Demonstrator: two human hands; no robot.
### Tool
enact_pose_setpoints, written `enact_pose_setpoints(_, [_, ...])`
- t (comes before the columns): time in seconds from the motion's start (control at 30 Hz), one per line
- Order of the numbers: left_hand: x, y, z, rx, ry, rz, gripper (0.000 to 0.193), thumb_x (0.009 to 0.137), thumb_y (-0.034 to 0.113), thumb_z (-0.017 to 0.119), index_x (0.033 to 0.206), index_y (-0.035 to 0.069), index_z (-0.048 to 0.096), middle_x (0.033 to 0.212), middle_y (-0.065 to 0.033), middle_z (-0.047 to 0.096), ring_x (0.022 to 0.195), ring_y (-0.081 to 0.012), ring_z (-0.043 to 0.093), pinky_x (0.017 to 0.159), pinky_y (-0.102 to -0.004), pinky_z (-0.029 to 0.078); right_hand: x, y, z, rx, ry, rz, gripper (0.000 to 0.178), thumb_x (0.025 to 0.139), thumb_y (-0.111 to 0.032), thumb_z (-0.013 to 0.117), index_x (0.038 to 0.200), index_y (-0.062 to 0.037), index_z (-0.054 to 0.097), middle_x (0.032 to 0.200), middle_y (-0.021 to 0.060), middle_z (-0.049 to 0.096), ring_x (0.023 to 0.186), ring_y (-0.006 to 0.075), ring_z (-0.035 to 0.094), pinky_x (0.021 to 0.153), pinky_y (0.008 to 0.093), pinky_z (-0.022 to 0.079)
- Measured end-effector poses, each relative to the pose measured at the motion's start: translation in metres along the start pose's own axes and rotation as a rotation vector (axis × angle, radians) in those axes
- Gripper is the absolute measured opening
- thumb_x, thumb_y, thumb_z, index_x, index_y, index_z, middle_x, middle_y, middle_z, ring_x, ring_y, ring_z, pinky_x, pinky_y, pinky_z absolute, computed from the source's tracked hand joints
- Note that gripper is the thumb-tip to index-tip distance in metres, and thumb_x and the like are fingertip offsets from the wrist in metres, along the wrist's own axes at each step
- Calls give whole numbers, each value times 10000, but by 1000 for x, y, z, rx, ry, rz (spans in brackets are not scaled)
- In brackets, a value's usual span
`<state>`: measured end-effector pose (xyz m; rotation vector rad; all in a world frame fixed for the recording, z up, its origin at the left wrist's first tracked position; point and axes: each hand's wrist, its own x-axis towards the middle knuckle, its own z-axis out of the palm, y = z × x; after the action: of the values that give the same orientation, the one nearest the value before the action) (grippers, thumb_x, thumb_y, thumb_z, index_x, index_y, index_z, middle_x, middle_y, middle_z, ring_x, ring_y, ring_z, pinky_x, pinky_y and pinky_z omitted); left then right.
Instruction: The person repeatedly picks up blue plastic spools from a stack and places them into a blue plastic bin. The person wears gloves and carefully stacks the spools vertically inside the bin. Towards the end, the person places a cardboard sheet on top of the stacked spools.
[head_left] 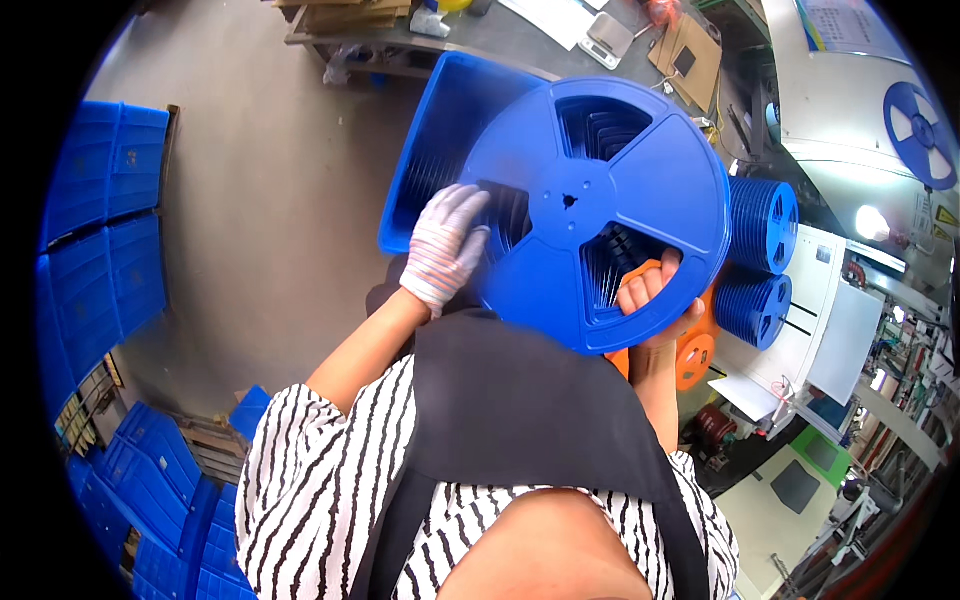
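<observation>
A big blue reel [595,205] is held up between the two hands, and it fills the middle of the view. The right hand [655,300] is bare and grips the reel near its bottom edge, with fingers [665,268] poking through one of the three openings; most of that hand is hidden behind the reel. The left hand [445,245] wears a striped glove and lies with bent fingers on the left edge of the reel, but how tightly it grips is hard to see. More blue reels sit stacked behind the front one, and only their dark rims show through the openings. Just behind the left hand is a blue bin [440,140], tipped toward us, and the reel covers most of its inside, so what is in it cannot be made out. Something orange [695,355] peeks out under the right hand, mostly hidden. To the right of the right hand, two stacks of blue reels [762,255] lie on their sides against a white machine [830,320]. Far to the left of the left hand, blue crates [100,230] are piled up along the grey floor [270,220]. Past the hands, at the top, a table [520,35] holds papers and cardboard, cut off by the edge. The person's striped shirt and dark apron [520,400] fill the bottom.
</observation>
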<state>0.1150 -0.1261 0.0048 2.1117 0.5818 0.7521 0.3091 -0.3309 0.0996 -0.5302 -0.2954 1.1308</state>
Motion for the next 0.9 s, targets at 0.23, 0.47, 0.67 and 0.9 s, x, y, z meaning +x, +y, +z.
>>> enact_pose_setpoints(0.23, [42,42,24,-393,-379,-516,710,815,209,739,1418,36,405,1292,-220,546,1195,-363,535,1012,-388,426,6,0,8,-65,122,63,451,755,-382,703,1018,-97,474,628,4,414,550,156,419,563,323,369])
enact_pose_setpoints(0.47, [53,25,59,-729,-388,-650,1042,691,171,856,1523,86,235,1424,-217,440,1264,-312,489,1061,-379,408,1,11,22,-337,468,82,563,789,-335,694,1205,6,526,970,139,630,850,287,627,817,437,507])
enact_pose_setpoints(0.67, [52,4,-10,-1567,-336,-803,723,894,238,654,1477,29,280,1269,-221,540,1154,-262,571,964,-371,503,-2,6,19,-138,311,5,449,875,-297,640,1188,2,521,886,95,593,817,241,598,894,448,504])
enact_pose_setpoints(0.9, [25,-4,-34,-2309,-122,-624,962,833,389,738,1474,-37,160,1210,-214,529,1161,-336,544,962,-435,545,-12,2,16,-78,339,-35,375,834,-284,674,1059,-49,487,706,10,464,635,142,496,718,346,448])
